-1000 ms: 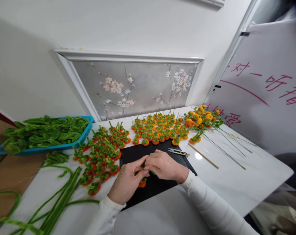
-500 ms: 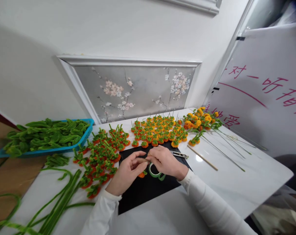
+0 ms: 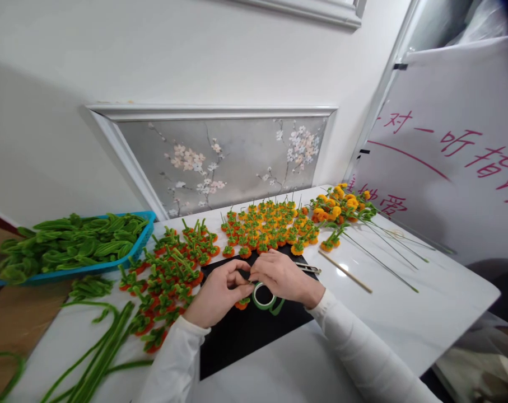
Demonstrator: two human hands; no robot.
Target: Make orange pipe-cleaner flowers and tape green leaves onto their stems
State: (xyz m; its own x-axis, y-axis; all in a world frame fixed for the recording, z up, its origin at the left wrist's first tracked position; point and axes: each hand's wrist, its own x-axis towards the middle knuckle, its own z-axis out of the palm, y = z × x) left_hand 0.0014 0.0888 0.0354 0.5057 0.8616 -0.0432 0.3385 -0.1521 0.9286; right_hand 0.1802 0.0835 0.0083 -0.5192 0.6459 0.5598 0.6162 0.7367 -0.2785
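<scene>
Above a black mat (image 3: 232, 338), my left hand (image 3: 220, 292) and my right hand (image 3: 282, 275) meet at the fingertips. Both are pinched on something too small to make out. Just below the fingers, a small orange flower with green (image 3: 242, 304) hangs or lies; which of these I cannot tell. A roll of green tape (image 3: 262, 296) rests on the mat under my right hand, its loose end to the right. Behind that hand lies a metal cutter (image 3: 307, 268), partly hidden.
Several orange-and-green flower pieces (image 3: 169, 280) and yellow ones (image 3: 274, 224) cover the white table (image 3: 438, 302). A blue tray (image 3: 142, 246) of green leaves and green strips (image 3: 105, 347) are left. Right are a wooden stick (image 3: 346, 271) and stemmed yellow flowers (image 3: 341, 202).
The view has shifted slightly. My hands stay together over the mat, with the fingers only slightly changed in pose.
</scene>
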